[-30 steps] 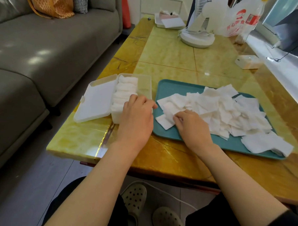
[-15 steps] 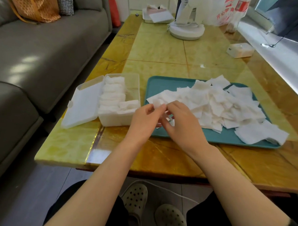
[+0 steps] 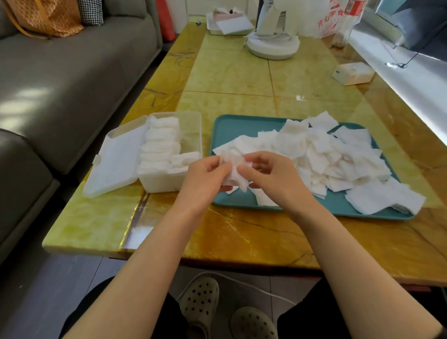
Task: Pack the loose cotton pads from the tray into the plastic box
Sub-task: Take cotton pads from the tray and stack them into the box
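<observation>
The person sits at one long yellow stone table [image 3: 247,75], and both hands work above the near left corner of the one teal tray [image 3: 245,124]. The left hand [image 3: 204,178] and the right hand [image 3: 273,181] meet there. Each one pinches, with curled fingers, the same small bunch of pads [image 3: 234,171], held a little above the tray. I cannot count the pads in this bunch; it looks like more than one.

Behind the hands, one big heap of loose pads [image 3: 333,158] covers the middle and right part of the tray, far too many to count. At the near right corner some pads lie over the rim and reach onto the table.

Just left of the tray stands the one plastic box [image 3: 193,132], clear, with its lid [image 3: 115,159] lying open to the left. Inside, one row of packed pads [image 3: 159,146] fills the left half from front to back. A second row has only a few pads, at the near end.

Further along the table I count four other things: a white fan base [image 3: 274,46], a small white carton [image 3: 353,72], a plastic bag with red print [image 3: 334,15] and a shallow white container [image 3: 228,23]. A grey sofa [image 3: 55,72] stands on the left, with one orange bag [image 3: 42,7] and one checked cushion [image 3: 88,3] on it. Below the table edge I see two perforated clogs [image 3: 200,301] and one white cable [image 3: 238,282].
</observation>
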Demonstrator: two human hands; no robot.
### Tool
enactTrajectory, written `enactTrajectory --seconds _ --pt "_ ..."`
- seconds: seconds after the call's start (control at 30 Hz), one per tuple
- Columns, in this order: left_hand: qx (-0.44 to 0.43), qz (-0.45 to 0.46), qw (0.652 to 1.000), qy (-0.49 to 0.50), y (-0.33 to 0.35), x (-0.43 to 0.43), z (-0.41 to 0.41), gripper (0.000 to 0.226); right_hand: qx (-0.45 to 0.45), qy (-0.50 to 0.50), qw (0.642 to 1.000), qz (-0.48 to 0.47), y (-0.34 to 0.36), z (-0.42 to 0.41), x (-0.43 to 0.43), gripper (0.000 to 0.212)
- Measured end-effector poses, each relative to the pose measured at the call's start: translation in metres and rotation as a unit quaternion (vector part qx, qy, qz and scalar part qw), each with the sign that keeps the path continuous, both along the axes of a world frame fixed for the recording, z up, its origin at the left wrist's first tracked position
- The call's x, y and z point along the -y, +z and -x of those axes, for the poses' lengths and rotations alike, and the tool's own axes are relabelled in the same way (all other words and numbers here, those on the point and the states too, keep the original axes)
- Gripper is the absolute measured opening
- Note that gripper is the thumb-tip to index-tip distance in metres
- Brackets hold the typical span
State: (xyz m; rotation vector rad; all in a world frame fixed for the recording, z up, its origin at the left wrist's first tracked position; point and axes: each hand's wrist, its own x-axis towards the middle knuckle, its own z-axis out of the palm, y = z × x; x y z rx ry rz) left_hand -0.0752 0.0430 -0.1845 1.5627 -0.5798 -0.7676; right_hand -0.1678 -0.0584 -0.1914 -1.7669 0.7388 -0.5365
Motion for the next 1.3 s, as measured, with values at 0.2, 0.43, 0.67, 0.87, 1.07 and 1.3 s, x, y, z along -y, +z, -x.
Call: enactTrajectory --seconds 0.2,0.43,0.67,0.87,1.07,1.3 --pt "0.037 -0.012 0.999 0.028 -0.002 0.0 -0.003 0.027 0.016 -0.098 0.995 0.011 0.0 0.004 0.01 0.026" --pt "0.079 -0.031 0.995 0.054 -0.006 0.002 -0.007 0.028 0.097 -0.009 0.987 -0.131 0.017 0.01 0.009 0.015" --pt "-0.002 -0.02 1.0 0.005 -0.001 0.002 0.001 0.021 0.083 0.079 0.988 -0.103 0.016 0.004 -0.004 0.006" --pt "-0.066 0.019 0.997 0.047 0.005 0.002 0.0 0.021 0.079 0.012 0.996 -0.04 0.012 0.006 0.001 0.002" --pt "-0.034 0.007 0.998 0.049 0.004 0.0 0.003 0.012 0.069 0.022 0.997 -0.006 0.008 0.004 -0.001 0.003" --pt "-0.024 0.002 0.999 0.045 0.002 0.001 0.003 0.013 0.057 -0.023 0.997 0.054 0.003 0.003 0.002 0.01"
